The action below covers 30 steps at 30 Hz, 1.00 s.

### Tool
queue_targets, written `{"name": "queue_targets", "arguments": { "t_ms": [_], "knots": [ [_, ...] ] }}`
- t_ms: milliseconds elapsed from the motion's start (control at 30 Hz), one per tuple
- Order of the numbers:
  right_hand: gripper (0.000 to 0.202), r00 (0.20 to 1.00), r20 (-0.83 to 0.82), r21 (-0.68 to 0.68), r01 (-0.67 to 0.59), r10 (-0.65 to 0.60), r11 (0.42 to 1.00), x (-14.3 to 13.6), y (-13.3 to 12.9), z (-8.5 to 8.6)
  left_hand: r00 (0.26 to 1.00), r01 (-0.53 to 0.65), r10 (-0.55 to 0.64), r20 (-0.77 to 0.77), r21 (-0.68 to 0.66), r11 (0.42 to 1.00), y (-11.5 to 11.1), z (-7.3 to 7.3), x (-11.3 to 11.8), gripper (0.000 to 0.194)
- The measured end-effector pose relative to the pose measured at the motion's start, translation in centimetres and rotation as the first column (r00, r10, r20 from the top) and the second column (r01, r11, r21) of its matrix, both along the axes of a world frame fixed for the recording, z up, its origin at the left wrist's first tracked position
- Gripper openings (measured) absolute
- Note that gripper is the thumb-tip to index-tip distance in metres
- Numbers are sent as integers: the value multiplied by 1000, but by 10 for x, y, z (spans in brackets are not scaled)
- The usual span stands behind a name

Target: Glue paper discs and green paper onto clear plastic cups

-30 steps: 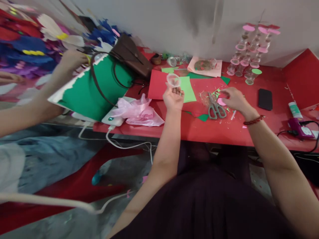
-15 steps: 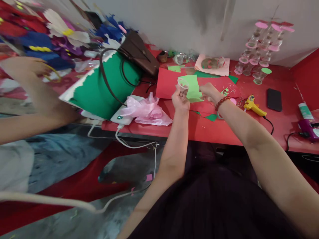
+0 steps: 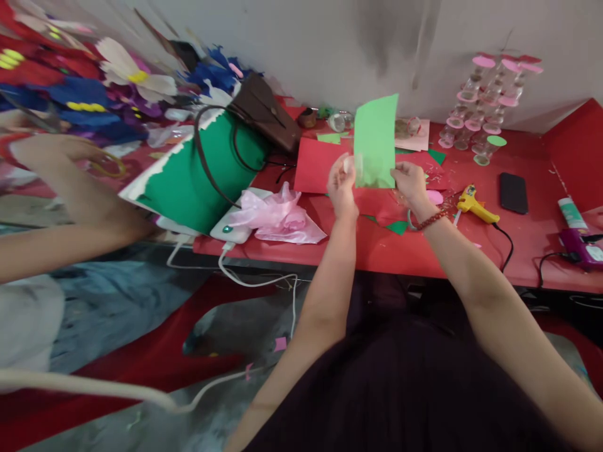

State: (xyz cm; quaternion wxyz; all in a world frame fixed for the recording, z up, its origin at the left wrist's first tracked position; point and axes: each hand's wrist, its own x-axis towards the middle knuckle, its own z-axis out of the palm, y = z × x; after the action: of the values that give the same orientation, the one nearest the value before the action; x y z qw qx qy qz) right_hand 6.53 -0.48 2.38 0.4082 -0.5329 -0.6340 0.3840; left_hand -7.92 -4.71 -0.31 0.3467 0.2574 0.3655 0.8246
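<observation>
My right hand [image 3: 411, 181] pinches the lower right corner of a light green sheet of paper [image 3: 377, 135], holding it upright above the red table. At the sheet's left edge, my left hand [image 3: 342, 182] is closed around a small clear plastic cup [image 3: 349, 164], whose far part is hard to make out against the paper. Beneath both hands lie red sheets of paper [image 3: 318, 164] and dark green scraps [image 3: 398, 227]. A yellow hot glue gun [image 3: 475, 205] rests to the right of my right hand, beside a pink paper circle [image 3: 434, 198].
A black phone [image 3: 513, 193] and a strung cluster of clear cups [image 3: 475, 110] with pink and green discs are at the right. Pink wrapping [image 3: 282, 216], a brown bag [image 3: 268, 110] and a green board [image 3: 202, 169] stand left. A co-worker's arm [image 3: 70, 188] reaches in at far left.
My right hand has taken hold of the light green sheet and lifted it off the table to an upright position. My left hand still holds the cup, now beside the sheet.
</observation>
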Motion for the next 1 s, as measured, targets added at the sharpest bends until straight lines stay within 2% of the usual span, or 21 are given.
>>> {"name": "queue_targets", "arguments": {
  "t_ms": [67,133,333,400,500,633,800,1000],
  "knots": [
    [16,986,-165,4,34,-33,999,17,-11,-4,965,8,-7,-263,5,1000,-9,5,8,22],
    [24,962,-274,-1,25,-24,1000,30,-24,-8,894,27,-33,-447,-19,999,-16,8,14,28],
    [34,885,-465,-24,-39,23,999,42,-46,-20,719,90,-89,-690,-34,995,-23,4,26,35],
    [33,869,-495,-75,-50,6,996,41,-48,-23,676,94,-92,-731,-38,995,-23,2,27,34],
    [33,849,-528,-151,-71,-20,986,39,-50,-25,652,94,-117,-749,-73,993,-23,2,27,30],
    [30,818,-575,-175,-91,-27,980,38,-51,-25,648,115,-155,-746,-105,988,-25,5,29,24],
    [26,819,-573,-201,-99,-35,975,38,-50,-24,679,136,-208,-704,-157,978,-26,7,31,22],
    [26,797,-603,-196,-111,-31,974,39,-50,-22,653,146,-222,-724,-168,975,-25,7,31,21]
  ]
}}
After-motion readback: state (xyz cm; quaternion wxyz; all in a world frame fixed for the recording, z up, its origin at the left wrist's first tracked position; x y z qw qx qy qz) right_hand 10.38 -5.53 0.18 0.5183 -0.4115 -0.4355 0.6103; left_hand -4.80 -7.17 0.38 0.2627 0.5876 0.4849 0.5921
